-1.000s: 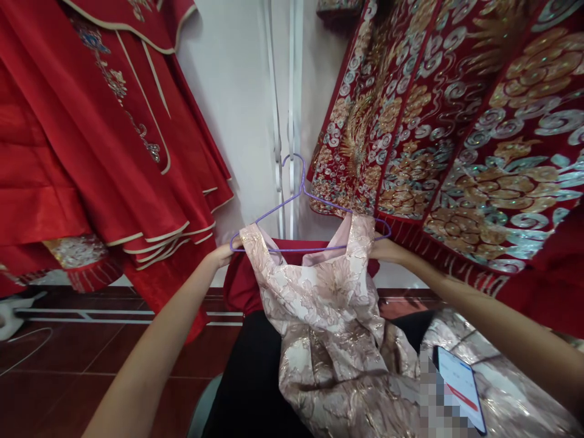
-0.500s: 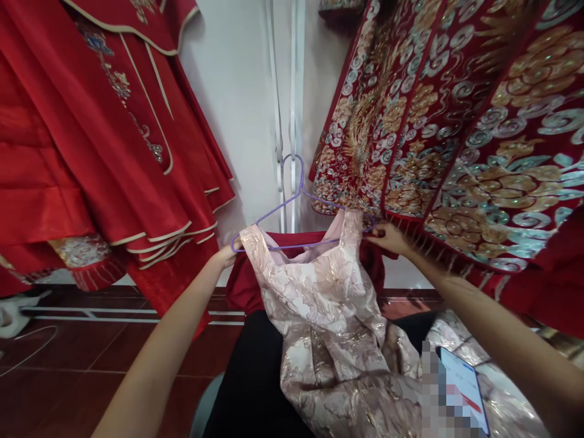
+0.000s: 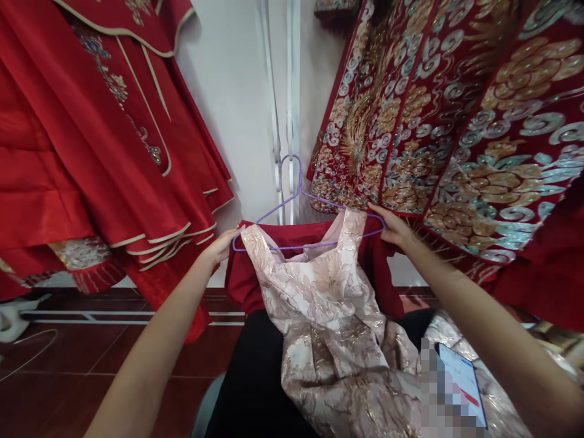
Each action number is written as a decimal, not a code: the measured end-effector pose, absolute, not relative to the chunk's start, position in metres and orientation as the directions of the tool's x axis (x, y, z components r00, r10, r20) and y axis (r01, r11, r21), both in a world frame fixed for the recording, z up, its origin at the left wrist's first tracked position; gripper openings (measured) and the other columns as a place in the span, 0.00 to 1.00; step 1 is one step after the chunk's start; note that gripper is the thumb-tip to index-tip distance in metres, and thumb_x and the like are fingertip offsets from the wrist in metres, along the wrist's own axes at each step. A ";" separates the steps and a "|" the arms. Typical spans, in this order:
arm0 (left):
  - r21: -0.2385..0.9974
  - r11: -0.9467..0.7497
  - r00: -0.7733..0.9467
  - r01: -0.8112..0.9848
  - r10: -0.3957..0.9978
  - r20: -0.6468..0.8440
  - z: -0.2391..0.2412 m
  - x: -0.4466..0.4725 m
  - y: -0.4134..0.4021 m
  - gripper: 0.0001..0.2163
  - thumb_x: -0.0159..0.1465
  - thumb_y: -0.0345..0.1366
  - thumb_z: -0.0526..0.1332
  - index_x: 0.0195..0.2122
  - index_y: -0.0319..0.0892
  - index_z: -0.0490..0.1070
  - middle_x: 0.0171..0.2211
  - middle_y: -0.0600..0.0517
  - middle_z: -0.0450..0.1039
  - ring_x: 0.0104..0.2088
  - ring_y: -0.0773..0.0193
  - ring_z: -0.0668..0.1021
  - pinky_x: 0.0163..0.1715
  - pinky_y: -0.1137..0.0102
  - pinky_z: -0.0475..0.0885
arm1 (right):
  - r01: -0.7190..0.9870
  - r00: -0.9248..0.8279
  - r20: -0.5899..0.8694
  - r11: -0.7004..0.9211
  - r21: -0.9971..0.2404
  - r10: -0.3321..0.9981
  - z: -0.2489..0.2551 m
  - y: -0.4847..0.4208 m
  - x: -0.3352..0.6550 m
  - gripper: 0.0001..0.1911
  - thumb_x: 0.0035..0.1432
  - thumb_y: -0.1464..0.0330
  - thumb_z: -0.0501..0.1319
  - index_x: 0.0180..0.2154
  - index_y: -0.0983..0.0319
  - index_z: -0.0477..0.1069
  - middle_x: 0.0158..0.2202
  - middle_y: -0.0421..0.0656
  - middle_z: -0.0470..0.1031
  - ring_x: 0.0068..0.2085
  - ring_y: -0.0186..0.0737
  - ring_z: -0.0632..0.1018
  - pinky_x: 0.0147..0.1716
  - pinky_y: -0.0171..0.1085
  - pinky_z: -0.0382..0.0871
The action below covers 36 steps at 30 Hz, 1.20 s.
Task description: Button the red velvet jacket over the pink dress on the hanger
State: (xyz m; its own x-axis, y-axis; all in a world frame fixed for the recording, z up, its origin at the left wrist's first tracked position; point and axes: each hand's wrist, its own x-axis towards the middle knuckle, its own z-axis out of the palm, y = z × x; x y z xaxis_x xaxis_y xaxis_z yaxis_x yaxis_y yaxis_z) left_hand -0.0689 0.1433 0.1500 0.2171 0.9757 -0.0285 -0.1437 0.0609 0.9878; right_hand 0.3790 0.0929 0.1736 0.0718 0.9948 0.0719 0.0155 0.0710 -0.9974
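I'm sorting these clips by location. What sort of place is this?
Probably a bridal or costume dress shop: embroidered red gowns and plain red satin robes hang along the walls, while both hands fit a pink brocade dress onto a purple wire hanger.

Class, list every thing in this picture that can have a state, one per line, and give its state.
Purple wire hanger: held up at both ends, hook uppermost.
Pink brocade dress: both straps on the hanger, skirt crumpled below.
Left hand: grip closed on the hanger's left end.
Right hand: grip closed on the hanger's right end.
Phone: screen lit, lying on the fabric.
Red robes: hanging.
Embroidered red garment: hanging.
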 end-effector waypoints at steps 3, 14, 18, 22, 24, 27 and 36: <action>0.986 -0.079 0.098 -0.144 0.991 0.093 0.166 -0.065 0.138 0.12 0.58 0.42 0.63 0.35 0.37 0.72 0.33 0.47 0.77 0.34 0.61 0.79 0.40 0.68 0.74 | 0.038 0.001 0.146 0.146 -0.988 0.989 0.187 0.074 0.372 0.13 0.50 0.59 0.63 0.35 0.60 0.72 0.35 0.44 0.79 0.38 0.43 0.79 0.40 0.40 0.74; 0.503 -0.441 -0.095 0.744 0.675 0.732 0.152 -0.053 0.075 0.09 0.58 0.33 0.61 0.40 0.43 0.68 0.41 0.47 0.72 0.43 0.57 0.75 0.40 0.72 0.66 | 0.922 0.127 0.756 0.205 -0.329 0.642 0.210 0.042 0.331 0.12 0.52 0.62 0.61 0.38 0.61 0.68 0.39 0.51 0.72 0.41 0.51 0.74 0.43 0.47 0.67; 0.461 -0.379 -0.003 0.802 0.770 0.638 0.142 -0.057 0.061 0.11 0.56 0.32 0.62 0.41 0.46 0.68 0.41 0.49 0.74 0.42 0.56 0.76 0.36 0.73 0.65 | 0.868 0.235 0.679 0.164 -0.468 0.696 0.185 0.033 0.347 0.11 0.52 0.61 0.60 0.35 0.62 0.68 0.30 0.47 0.73 0.32 0.45 0.73 0.35 0.42 0.67; 0.525 -0.383 -0.038 0.760 0.780 0.625 0.159 -0.051 0.066 0.07 0.58 0.40 0.61 0.36 0.45 0.67 0.31 0.51 0.74 0.34 0.59 0.76 0.33 0.73 0.64 | 0.829 0.256 0.424 0.028 -0.558 0.869 0.186 0.023 0.354 0.15 0.52 0.56 0.59 0.32 0.61 0.74 0.26 0.44 0.75 0.30 0.46 0.75 0.30 0.38 0.66; 0.592 -0.368 -0.102 0.717 0.784 0.612 0.171 -0.046 0.071 0.07 0.59 0.41 0.60 0.32 0.45 0.66 0.26 0.53 0.71 0.30 0.61 0.75 0.31 0.73 0.63 | 0.832 0.306 0.433 -0.017 -0.555 0.848 0.195 0.020 0.344 0.18 0.54 0.53 0.57 0.32 0.60 0.75 0.28 0.45 0.78 0.32 0.48 0.77 0.31 0.38 0.66; 0.714 -0.324 -0.237 0.621 0.790 0.565 0.186 -0.030 0.068 0.07 0.59 0.40 0.58 0.28 0.44 0.62 0.23 0.55 0.68 0.26 0.64 0.73 0.27 0.73 0.63 | 0.871 0.269 0.481 0.002 -0.491 0.834 0.204 0.017 0.310 0.19 0.59 0.57 0.52 0.30 0.62 0.75 0.30 0.49 0.78 0.34 0.49 0.78 0.33 0.37 0.65; 0.709 -0.571 0.356 0.413 0.818 0.451 0.189 0.034 0.008 0.07 0.55 0.35 0.60 0.27 0.42 0.61 0.21 0.59 0.64 0.20 0.71 0.69 0.23 0.75 0.62 | 0.830 -0.233 0.335 0.366 -0.421 0.913 0.185 -0.039 0.191 0.14 0.62 0.65 0.50 0.30 0.62 0.71 0.33 0.48 0.79 0.36 0.43 0.79 0.35 0.33 0.65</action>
State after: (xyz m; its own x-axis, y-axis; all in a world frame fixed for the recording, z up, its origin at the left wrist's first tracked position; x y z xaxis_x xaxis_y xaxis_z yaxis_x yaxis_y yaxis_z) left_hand 0.0336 0.0077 0.1889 0.3564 0.8185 0.4507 0.4134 -0.5707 0.7095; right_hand 0.1911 -0.0393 0.1845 -0.2329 0.9132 0.3345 0.8297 0.3660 -0.4214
